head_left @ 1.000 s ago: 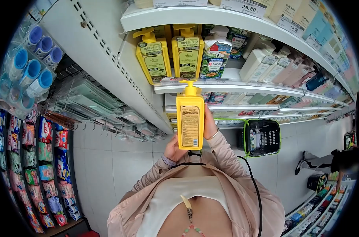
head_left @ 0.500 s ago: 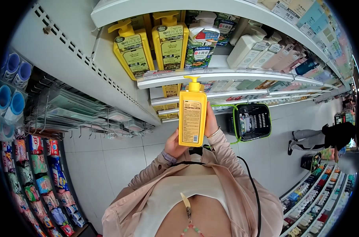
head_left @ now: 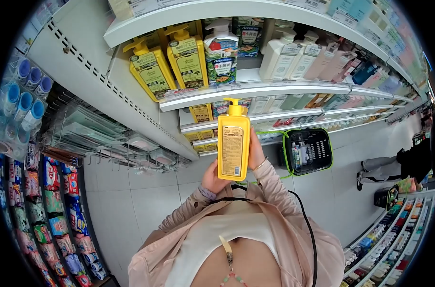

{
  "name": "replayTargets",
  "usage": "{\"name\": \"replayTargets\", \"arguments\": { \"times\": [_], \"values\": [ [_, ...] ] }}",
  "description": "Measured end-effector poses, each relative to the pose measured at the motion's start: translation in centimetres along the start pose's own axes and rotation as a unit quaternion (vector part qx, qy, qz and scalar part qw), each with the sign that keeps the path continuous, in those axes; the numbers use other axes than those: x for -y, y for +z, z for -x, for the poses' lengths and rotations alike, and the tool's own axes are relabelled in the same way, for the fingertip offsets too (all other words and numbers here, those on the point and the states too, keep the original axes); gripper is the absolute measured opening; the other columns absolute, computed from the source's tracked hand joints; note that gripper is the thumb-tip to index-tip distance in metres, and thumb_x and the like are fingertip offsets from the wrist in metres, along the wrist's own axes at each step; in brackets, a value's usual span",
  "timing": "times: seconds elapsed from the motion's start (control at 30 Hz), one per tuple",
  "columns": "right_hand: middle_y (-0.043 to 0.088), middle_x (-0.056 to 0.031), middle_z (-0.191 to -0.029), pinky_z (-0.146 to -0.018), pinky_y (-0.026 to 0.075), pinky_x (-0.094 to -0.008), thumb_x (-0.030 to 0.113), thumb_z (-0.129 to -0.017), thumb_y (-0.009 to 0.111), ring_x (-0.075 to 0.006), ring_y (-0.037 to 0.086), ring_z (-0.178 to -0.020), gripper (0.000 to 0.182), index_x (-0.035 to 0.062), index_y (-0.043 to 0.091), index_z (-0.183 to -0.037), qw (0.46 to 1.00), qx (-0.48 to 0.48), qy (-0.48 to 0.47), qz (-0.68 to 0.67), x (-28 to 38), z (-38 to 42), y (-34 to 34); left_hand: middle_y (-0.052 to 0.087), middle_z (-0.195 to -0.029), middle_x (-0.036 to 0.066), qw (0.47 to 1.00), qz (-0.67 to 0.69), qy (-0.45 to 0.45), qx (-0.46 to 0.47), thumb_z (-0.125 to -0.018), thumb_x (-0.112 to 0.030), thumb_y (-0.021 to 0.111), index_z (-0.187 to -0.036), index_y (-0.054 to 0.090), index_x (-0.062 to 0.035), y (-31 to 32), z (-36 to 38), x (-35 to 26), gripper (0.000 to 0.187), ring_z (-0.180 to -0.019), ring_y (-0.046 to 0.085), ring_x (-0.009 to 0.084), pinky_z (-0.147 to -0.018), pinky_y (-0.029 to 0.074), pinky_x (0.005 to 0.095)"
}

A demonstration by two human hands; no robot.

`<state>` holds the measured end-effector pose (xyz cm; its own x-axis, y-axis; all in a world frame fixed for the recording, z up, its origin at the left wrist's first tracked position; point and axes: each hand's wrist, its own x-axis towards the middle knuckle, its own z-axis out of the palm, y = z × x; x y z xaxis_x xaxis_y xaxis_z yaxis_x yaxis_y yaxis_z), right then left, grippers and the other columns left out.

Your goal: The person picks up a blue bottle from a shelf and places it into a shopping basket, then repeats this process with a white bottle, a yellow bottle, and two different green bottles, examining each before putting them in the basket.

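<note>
A yellow pump bottle (head_left: pixel 233 148) stands upright before my body, its printed back label facing me. My left hand (head_left: pixel 211 177) grips its lower left side near the base. Around the right edge is my right hand (head_left: pixel 256 149), with its fingers partly hidden behind the bottle. On the shelf ahead, yellow pump bottles (head_left: pixel 153 71) with green labels stand at the left end. Beside them is a white pump bottle (head_left: pixel 221 50) with a colourful label.
A black shopping basket (head_left: pixel 313 150) with green trim and several bottles inside stands on the floor to the right. White bottles (head_left: pixel 280 55) line the shelf (head_left: pixel 255 89). Hooked packets (head_left: pixel 98 129) hang at left. Another person (head_left: pixel 394 167) stands far right.
The view has shifted slightly, so the shelf bottles appear farther left and the basket a little farther right. Both hands still hold the yellow bottle, which appears slightly lower.
</note>
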<state>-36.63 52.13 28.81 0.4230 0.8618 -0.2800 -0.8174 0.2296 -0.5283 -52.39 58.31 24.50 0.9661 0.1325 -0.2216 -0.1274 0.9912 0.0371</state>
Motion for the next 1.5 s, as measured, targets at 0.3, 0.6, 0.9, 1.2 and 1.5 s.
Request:
{"name": "replayTargets", "arguments": {
  "times": [0.3,0.6,0.9,1.2,1.5],
  "values": [
    [0.051,-0.0049,-0.111,-0.086,0.040,-0.0301,0.043,-0.089,0.031,-0.0169,0.050,-0.100,0.048,0.0080,0.040,-0.120,0.998,0.006,-0.015,-0.053,3.3,8.3,-6.4,0.042,-0.122,0.010,0.996,-0.082,-0.027,-0.017,-0.087,-0.023,0.041,-0.123,0.034,-0.0084,-0.9,-1.2,9.5,0.039,-0.109,0.044,0.0263,-0.089,0.038,0.0450],
    [0.049,-0.0074,-0.113,-0.089,0.036,-0.0342,0.034,-0.088,0.039,-0.0208,0.047,-0.103,0.042,0.0061,0.039,-0.119,0.995,-0.004,-0.036,-0.093,7.1,18.9,-13.8,0.045,-0.121,0.009,0.989,-0.108,-0.098,-0.027,-0.089,-0.034,0.035,-0.123,0.034,-0.0081,0.7,-2.1,20.0,0.043,-0.109,0.045,0.0247,-0.089,0.040,0.0424],
    [0.047,-0.0081,-0.109,-0.084,0.040,-0.0318,0.027,-0.081,0.051,-0.0188,0.049,-0.096,0.049,0.0041,0.032,-0.120,0.970,-0.105,-0.217,0.020,8.7,25.3,-20.4,0.053,-0.109,0.009,0.942,-0.149,-0.298,-0.043,-0.088,-0.043,0.030,-0.120,0.039,-0.0108,1.7,-5.7,26.5,0.046,-0.093,0.056,0.0235,-0.075,0.049,0.0374],
    [0.047,-0.0157,-0.106,-0.075,0.046,-0.0312,0.016,-0.075,0.061,-0.0209,0.053,-0.090,0.074,0.0051,0.015,-0.131,0.891,-0.380,-0.232,0.085,11.7,27.5,-27.1,0.051,-0.105,0.004,0.855,-0.410,-0.298,-0.104,-0.085,-0.036,0.045,-0.117,0.042,-0.0142,3.2,-13.4,32.1,0.039,-0.095,0.051,0.0195,-0.079,0.045,0.0448],
    [0.049,-0.0219,-0.104,-0.073,0.046,-0.0333,0.020,-0.060,0.072,-0.0290,0.055,-0.085,0.089,-0.0030,0.019,-0.127,0.748,-0.527,-0.224,0.336,21.4,23.3,-34.9,0.051,-0.102,0.005,0.775,-0.524,-0.353,0.030,-0.068,-0.019,0.069,-0.117,0.037,-0.0040,0.9,-27.7,37.1,0.060,-0.093,0.051,0.0163,-0.078,0.043,0.0312]
  ]
}}
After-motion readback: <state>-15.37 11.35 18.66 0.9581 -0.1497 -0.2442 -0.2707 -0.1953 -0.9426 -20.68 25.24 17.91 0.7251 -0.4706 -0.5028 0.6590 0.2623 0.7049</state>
